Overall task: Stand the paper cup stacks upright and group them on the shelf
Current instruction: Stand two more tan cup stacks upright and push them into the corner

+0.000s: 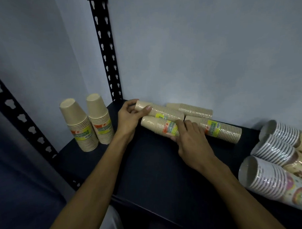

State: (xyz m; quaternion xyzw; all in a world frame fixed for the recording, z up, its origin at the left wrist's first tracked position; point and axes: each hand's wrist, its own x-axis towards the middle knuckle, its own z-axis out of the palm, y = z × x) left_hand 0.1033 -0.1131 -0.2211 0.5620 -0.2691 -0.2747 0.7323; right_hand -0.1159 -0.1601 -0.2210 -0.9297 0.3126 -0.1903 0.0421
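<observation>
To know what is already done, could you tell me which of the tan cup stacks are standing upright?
The two tan stacks in the shelf's left corner stand upright, base up. The other four tan stacks lie on their sides.

Left hand (pixel 128 116) grips one lying beige cup stack (pixel 161 110); right hand (pixel 188 135) holds another (pixel 157 125) (two stacks (pixel 89 123) already upright) on the dark shelf (pixel 148 165).

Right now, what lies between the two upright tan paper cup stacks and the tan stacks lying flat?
In the head view, only the left hand and bare dark shelf separate the upright tan stacks from the lying tan stacks.
</observation>
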